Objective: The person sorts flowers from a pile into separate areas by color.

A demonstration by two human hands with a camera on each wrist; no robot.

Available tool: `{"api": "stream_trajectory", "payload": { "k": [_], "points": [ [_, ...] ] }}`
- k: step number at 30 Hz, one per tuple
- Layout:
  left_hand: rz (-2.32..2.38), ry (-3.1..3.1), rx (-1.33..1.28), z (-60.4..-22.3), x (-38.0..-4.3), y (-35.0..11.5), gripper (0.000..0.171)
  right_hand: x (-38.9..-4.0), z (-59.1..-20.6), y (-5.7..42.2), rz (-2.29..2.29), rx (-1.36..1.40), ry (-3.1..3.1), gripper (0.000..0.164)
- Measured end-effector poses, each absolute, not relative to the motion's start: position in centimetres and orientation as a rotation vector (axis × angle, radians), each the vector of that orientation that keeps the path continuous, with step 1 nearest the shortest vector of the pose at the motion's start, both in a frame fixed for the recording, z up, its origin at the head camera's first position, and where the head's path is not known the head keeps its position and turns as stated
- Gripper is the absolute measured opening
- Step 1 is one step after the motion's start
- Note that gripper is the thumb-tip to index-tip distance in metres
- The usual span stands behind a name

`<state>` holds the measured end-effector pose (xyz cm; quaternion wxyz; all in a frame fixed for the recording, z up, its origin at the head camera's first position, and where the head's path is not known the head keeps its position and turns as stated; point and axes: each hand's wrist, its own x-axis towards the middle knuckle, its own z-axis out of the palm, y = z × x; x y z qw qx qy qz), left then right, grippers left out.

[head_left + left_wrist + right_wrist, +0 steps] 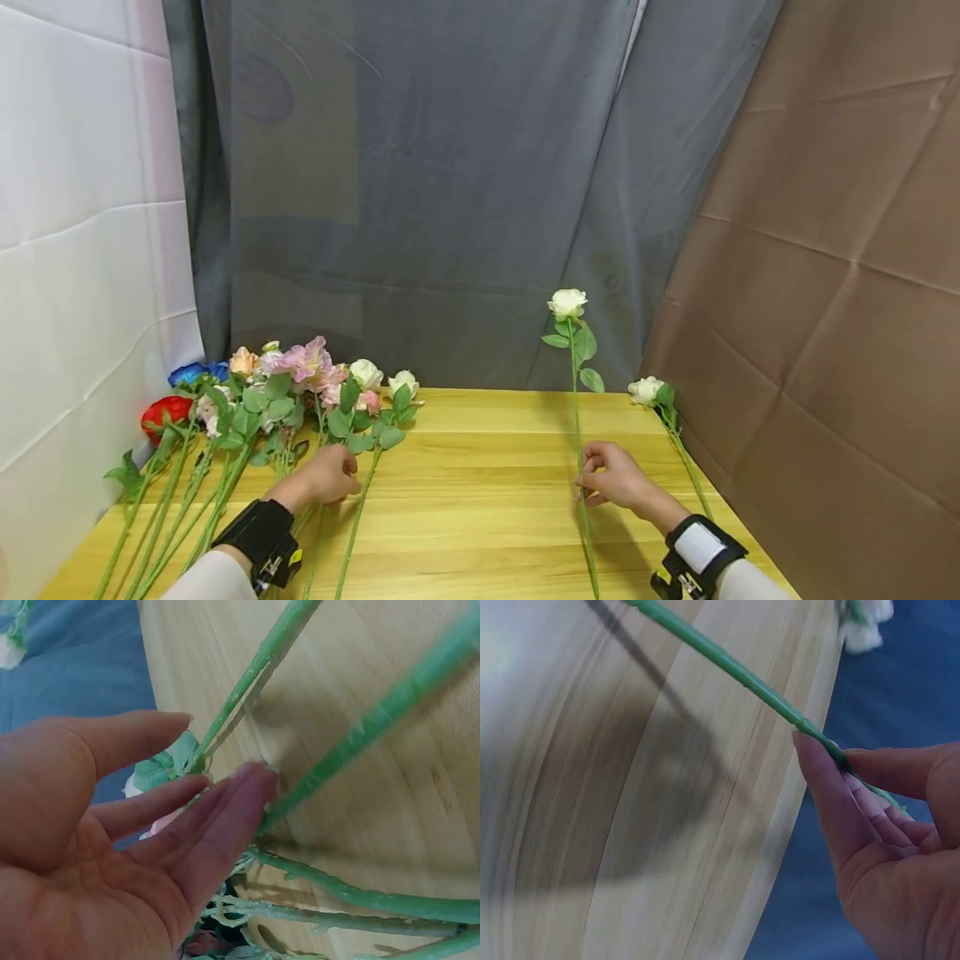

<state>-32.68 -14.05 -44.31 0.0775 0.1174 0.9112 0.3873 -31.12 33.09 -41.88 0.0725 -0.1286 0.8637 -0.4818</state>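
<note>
My right hand (611, 477) pinches the green stem of a white rose (567, 304) between thumb and fingers. That rose stands nearly upright above the table, its bloom against the grey curtain. The right wrist view also shows the pinched stem (742, 675), with the hand (900, 832) at the board's edge. On the left, my left hand (327, 477) is over the stems beside a lying white rose (403, 384). In the left wrist view the thumb of this hand (142, 825) is apart from its loosely bent fingers, and no stem is gripped.
A heap of artificial flowers lies at the left, with a red bloom (165, 414), a blue bloom (187, 374) and pink blooms (303, 360). Another white rose (646, 390) lies along the right edge of the wooden table (480, 517). Cloth walls close in the back and sides.
</note>
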Motion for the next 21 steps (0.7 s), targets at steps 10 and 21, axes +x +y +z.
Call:
{"api": "stream_trajectory", "payload": {
  "k": [10, 21],
  "points": [
    [1.101, 2.710, 0.322, -44.0, -32.3, -13.2, 0.019, -31.7, -43.3, 41.1, -1.258, -0.153, 2.695, 0.018],
    [1.047, 2.734, 0.257, -44.5, -32.4, -12.1, 0.024, -31.8, -44.5, 44.7, -1.032, 0.180, 2.814, 0.024]
  ]
}}
